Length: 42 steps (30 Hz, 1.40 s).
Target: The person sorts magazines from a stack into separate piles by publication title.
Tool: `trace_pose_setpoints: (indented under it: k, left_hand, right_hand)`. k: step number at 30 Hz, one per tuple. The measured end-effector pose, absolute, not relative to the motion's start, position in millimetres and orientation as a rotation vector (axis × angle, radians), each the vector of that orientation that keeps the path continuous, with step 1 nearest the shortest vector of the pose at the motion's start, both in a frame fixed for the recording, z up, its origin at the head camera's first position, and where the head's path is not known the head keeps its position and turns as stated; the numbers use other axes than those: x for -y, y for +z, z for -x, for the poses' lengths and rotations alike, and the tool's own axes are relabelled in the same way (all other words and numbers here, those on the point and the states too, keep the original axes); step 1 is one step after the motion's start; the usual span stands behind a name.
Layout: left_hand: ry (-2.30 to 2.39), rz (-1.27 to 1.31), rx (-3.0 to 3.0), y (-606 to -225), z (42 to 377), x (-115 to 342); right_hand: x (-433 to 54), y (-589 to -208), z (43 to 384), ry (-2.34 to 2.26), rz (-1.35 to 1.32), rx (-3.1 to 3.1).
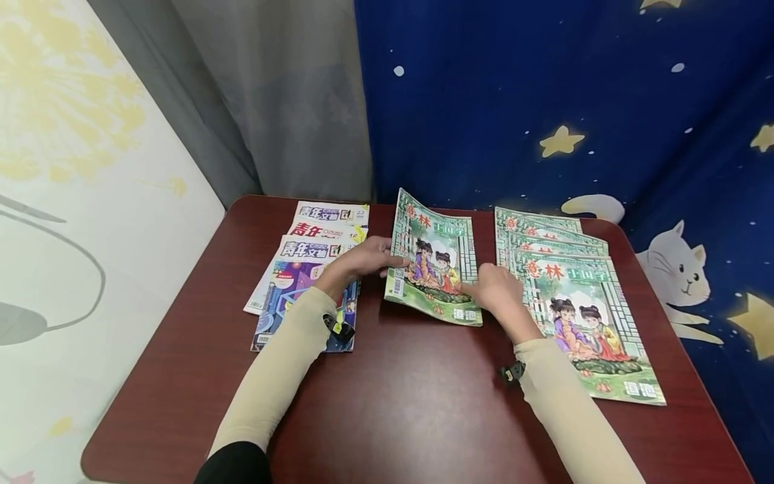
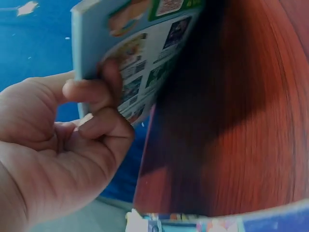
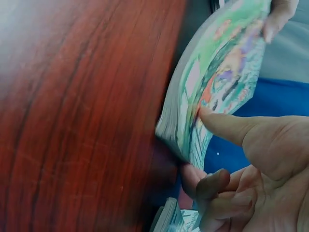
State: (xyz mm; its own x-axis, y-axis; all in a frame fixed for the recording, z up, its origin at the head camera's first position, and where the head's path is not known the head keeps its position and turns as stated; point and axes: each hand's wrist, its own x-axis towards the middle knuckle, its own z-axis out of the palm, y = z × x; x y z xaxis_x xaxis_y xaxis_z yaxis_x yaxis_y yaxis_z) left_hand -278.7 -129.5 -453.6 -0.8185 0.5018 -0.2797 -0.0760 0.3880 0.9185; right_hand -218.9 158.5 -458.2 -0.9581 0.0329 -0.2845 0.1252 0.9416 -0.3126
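Note:
Both hands hold one green-bordered magazine (image 1: 435,255), with two cartoon children on its cover, slightly bent and lifted off the far middle of the table. The left hand (image 1: 369,255) pinches its left edge, thumb on the cover, fingers behind; in the left wrist view its back cover (image 2: 164,53) shows product pictures. At the lower right edge, the right hand (image 1: 498,289) pinches it between thumb and fingers. The right wrist view shows the thumb on the cover (image 3: 227,77) and the page edges fanned a little.
Several matching green magazines (image 1: 595,329) overlap in a column on the right. On the left lies another overlapping column of magazines (image 1: 314,249), partly behind the left forearm. The dark red table (image 1: 411,403) ends at a blue starry curtain (image 1: 459,101) and a grey curtain (image 1: 302,101).

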Motion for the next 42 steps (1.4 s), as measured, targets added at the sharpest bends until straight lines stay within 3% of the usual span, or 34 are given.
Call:
trace_pose_setpoints:
  k: [11, 25, 31, 42]
  left_hand:
    - [1.822, -0.534, -1.794, -424, 260, 125]
    - [1.857, -0.668, -1.785, -401, 238, 122]
    - [1.862, -0.587, -1.719, -405, 223, 104]
    - [1.653, -0.545, -1.8, -441, 191, 44]
  right_hand:
    - [-158, -455, 205, -0.822, 0.094, -2.612]
    - [-198, -443, 184, -1.475, -0.009, -2.343]
    - [-229, -436, 164, -1.611, -0.035, -2.355]
    - [-295, -437, 131, -1.363, -0.038, -2.568]
